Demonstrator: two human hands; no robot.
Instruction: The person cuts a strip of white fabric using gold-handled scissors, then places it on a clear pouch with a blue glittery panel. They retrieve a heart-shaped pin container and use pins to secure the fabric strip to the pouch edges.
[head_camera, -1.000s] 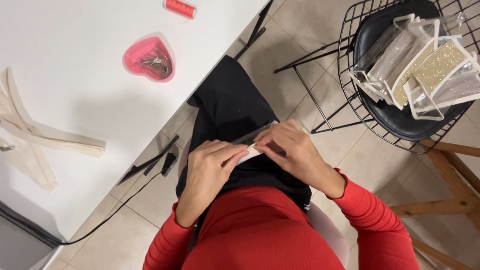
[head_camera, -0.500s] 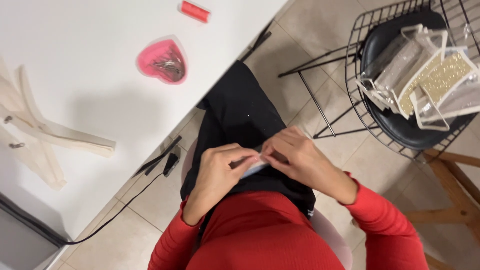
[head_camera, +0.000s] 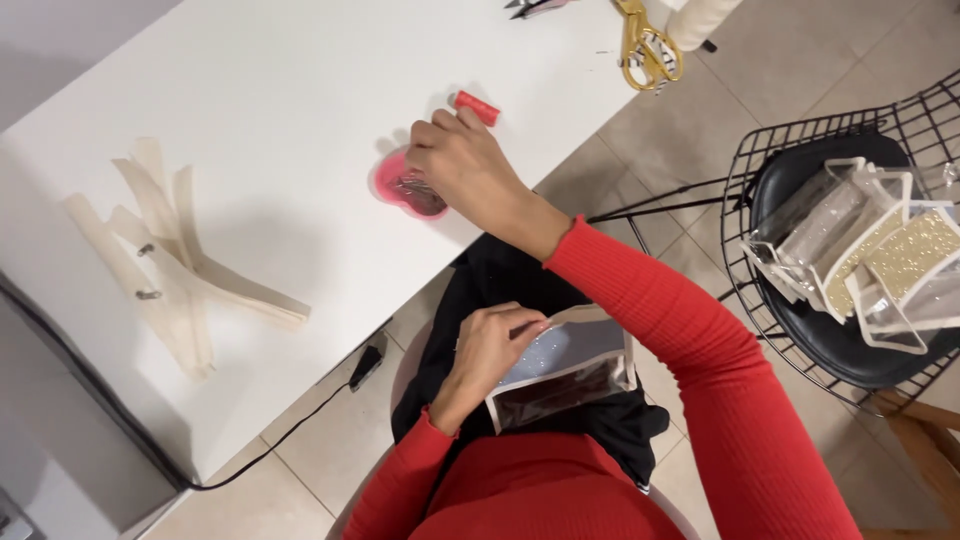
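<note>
**Head view: one hand at the pin dish, one on the pouch**

Head camera looks down on a white table (head_camera: 280, 90). Right hand (head_camera: 462, 165) reaches over a pink heart-shaped dish (head_camera: 400, 190), fingers bent down and drawn together into its contents; whether they grip anything cannot be told. Just beyond the knuckles lies a small red tube (head_camera: 478, 107). Left hand (head_camera: 490, 345), over the lap, pinches the corner of a clear pouch with pale trim (head_camera: 570, 365), fingertips closed on its edge.

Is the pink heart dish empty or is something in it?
Not empty. The pink heart dish holds small dark metallic bits, too small to identify; the right hand reaches into it.
</note>
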